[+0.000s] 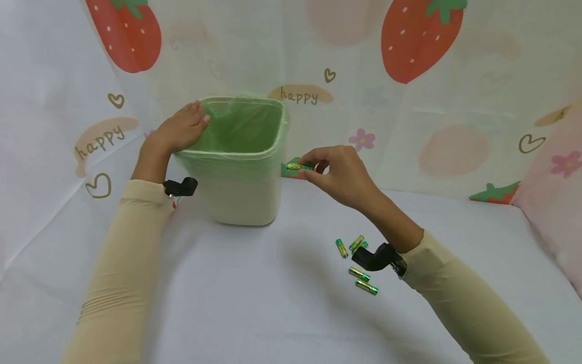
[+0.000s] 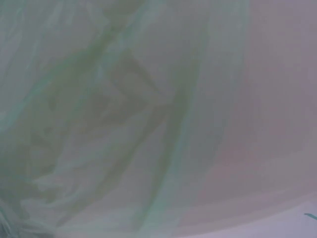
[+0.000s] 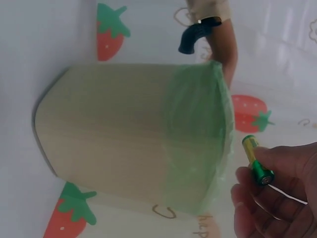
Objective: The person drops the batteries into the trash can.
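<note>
A pale trash bin [image 1: 243, 197] lined with a thin green plastic bag [image 1: 227, 164] stands upright on the white cloth. My left hand [image 1: 179, 127] rests on its left rim, fingers lying along the edge. In the left wrist view only the blurred bag [image 2: 168, 109] and bin side show, with no fingers. To the right of the bin, my right hand [image 1: 341, 172] pinches a green and gold battery [image 3: 251, 151] between thumb and fingers. This battery is level with the upper part of the bin and outside its rim.
Several more green and gold batteries [image 1: 359, 274] lie loosely together on the white cloth [image 1: 236, 298], below the right forearm; one is partly hidden behind the black wrist mount [image 1: 375, 257]. Behind the bin hangs a cloth backdrop [image 1: 227, 55] printed with strawberries.
</note>
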{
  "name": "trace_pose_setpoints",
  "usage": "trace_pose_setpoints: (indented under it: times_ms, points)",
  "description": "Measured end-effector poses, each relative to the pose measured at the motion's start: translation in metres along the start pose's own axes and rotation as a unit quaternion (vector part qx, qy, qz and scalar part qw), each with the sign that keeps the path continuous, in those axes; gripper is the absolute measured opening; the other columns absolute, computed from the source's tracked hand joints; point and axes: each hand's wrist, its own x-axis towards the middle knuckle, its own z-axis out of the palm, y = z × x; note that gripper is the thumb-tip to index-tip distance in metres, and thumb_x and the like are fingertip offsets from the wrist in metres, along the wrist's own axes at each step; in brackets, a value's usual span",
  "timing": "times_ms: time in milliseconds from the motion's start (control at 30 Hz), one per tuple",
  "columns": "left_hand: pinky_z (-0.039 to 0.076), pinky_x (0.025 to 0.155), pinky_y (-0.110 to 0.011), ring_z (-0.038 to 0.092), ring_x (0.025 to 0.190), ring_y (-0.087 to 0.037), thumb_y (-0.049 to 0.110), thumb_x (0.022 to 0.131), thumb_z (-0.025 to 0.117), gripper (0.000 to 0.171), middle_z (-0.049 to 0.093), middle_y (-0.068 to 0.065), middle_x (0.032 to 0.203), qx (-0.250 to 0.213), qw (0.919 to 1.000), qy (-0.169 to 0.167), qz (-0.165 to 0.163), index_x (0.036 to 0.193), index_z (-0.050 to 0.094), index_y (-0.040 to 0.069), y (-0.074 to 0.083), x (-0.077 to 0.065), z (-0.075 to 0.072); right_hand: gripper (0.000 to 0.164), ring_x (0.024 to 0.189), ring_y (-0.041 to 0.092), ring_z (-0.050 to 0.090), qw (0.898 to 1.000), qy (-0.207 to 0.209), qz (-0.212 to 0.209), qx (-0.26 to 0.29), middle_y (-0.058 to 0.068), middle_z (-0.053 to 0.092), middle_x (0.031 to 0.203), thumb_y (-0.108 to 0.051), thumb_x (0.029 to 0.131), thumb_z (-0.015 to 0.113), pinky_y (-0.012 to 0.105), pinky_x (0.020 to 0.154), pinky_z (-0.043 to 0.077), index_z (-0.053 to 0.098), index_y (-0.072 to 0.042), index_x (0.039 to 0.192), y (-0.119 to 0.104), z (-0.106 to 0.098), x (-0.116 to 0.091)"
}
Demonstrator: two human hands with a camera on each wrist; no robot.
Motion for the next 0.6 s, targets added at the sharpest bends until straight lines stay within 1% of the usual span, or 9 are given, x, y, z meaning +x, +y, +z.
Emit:
trace_pose_setpoints:
  times_ms: [267,333,600]
  points:
    - [-0.002,0.126,-0.050,-0.010,0.153,-0.042,0.034,0.113,0.015,0.066,-0.009,-0.030,0.165,-0.010,0.9999,-0.008,-0.005,0.155,-0.001,-0.014,0.001,-0.003,0.001,0.012,0.072,0.013,0.066,1.000,-0.006,0.002,0.013,0.000,0.077,0.093,-0.011,0.091,0.074,0.028,0.060,0.048,0.081,-0.008,0.100,-0.007,-0.001,0.020]
    - [-0.002,0.126,-0.050,-0.010,0.153,-0.041,0.034,0.113,0.015,0.066,-0.009,-0.029,0.165,-0.010,0.9999,-0.008,-0.007,0.155,-0.001,-0.013,0.001,-0.003,0.001,0.012,0.072,0.012,0.066,1.000,-0.008,0.005,0.016,0.000,0.077,0.092,-0.012,0.091,0.074,0.028,0.060,0.048,0.082,-0.008,0.100,-0.009,-0.001,0.025]
    - [-0.002,0.126,-0.050,-0.010,0.154,-0.041,0.035,0.113,0.015,0.066,-0.009,-0.029,0.165,-0.008,0.9999,-0.003,-0.006,0.155,0.000,-0.013,0.001,-0.003,-0.001,0.012,0.075,0.014,0.067,1.000,-0.016,0.009,0.013,0.000,0.077,0.093,-0.015,0.092,0.076,0.028,0.067,0.051,0.082,-0.008,0.101,-0.016,0.000,0.047]
